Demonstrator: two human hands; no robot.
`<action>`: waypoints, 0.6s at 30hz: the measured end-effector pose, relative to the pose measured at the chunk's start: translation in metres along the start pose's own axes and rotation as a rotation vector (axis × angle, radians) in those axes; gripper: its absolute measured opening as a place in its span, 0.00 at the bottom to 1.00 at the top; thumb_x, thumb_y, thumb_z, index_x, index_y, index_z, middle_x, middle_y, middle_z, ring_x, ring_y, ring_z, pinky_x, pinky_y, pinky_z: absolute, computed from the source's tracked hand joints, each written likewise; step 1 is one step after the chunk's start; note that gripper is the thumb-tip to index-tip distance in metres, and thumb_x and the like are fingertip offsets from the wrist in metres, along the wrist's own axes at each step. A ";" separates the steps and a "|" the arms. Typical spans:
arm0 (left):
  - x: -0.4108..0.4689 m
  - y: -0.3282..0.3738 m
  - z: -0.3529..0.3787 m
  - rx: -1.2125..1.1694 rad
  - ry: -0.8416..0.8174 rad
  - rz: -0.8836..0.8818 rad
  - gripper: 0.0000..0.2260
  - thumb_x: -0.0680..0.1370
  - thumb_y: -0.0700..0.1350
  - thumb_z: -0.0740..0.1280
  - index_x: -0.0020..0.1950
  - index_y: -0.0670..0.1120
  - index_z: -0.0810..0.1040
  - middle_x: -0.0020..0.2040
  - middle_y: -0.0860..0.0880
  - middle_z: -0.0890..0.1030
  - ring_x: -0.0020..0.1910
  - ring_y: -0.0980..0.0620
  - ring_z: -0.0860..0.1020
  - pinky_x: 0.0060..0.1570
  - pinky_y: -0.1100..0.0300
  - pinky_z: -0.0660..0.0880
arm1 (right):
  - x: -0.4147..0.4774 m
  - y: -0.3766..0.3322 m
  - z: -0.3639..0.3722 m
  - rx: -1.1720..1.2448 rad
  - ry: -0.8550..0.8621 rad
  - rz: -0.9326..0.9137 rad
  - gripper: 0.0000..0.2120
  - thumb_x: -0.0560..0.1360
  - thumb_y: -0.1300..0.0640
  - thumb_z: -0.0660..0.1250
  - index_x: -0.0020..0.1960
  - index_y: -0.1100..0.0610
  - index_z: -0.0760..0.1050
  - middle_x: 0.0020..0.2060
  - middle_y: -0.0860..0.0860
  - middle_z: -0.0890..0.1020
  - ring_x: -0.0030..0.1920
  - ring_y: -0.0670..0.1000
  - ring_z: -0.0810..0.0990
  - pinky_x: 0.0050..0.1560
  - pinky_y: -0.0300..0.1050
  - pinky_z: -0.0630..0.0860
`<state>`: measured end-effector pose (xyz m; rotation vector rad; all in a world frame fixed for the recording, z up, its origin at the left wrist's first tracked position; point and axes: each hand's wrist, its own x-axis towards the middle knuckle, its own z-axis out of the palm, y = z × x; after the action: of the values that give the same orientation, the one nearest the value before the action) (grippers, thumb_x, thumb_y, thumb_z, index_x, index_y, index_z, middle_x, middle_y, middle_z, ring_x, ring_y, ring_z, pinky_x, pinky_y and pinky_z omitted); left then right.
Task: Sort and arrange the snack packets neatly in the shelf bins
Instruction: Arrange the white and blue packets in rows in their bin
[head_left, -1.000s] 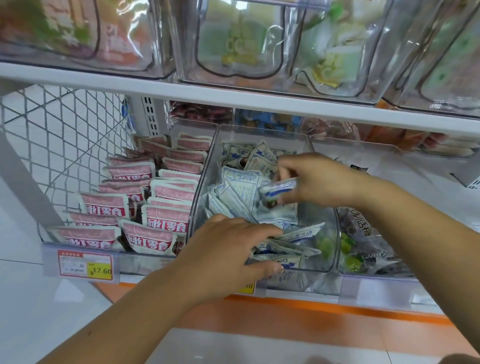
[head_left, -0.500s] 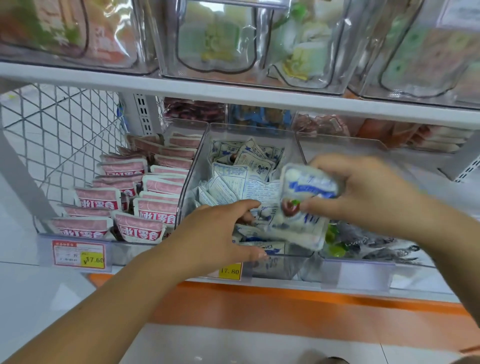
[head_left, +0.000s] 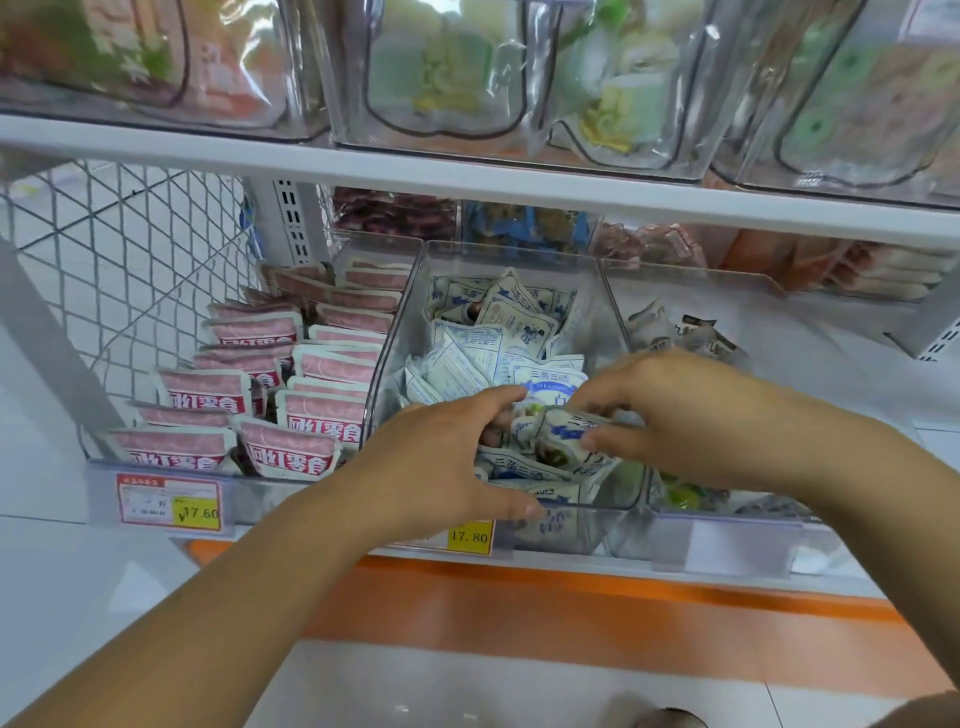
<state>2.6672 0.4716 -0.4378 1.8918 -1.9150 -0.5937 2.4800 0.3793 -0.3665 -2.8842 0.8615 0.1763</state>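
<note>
Rows of pink packets done — middle bin a jumble; right hand pinches one packet, left hand flat on pile

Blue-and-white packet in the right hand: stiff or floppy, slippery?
Probably floppy: the packet bends and crumples where the right hand pinches it. Likely light: a fingertip pinch holds it. Possibly slick; its film looks smooth.
</note>
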 end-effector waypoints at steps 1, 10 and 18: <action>0.000 0.000 0.000 0.000 -0.005 0.006 0.44 0.67 0.64 0.74 0.76 0.64 0.52 0.68 0.65 0.70 0.60 0.67 0.70 0.59 0.67 0.67 | 0.003 -0.002 0.002 -0.049 -0.012 0.002 0.10 0.79 0.46 0.62 0.49 0.51 0.76 0.43 0.47 0.80 0.46 0.49 0.77 0.48 0.48 0.74; -0.002 0.001 -0.004 0.022 0.033 0.051 0.40 0.69 0.64 0.72 0.76 0.63 0.56 0.73 0.62 0.65 0.69 0.61 0.65 0.66 0.63 0.64 | 0.029 -0.005 0.003 0.014 -0.185 0.040 0.04 0.76 0.51 0.66 0.47 0.44 0.79 0.40 0.41 0.82 0.42 0.41 0.79 0.43 0.37 0.75; -0.031 -0.015 -0.028 0.332 0.150 0.157 0.23 0.76 0.65 0.59 0.68 0.58 0.71 0.62 0.59 0.74 0.63 0.60 0.67 0.66 0.59 0.67 | 0.059 0.000 0.007 -0.064 -0.256 0.031 0.15 0.80 0.48 0.61 0.65 0.46 0.76 0.58 0.42 0.81 0.54 0.43 0.78 0.52 0.36 0.70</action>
<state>2.6955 0.5020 -0.4215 1.8870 -2.1377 -0.0853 2.5285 0.3489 -0.3824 -2.8213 0.8655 0.5713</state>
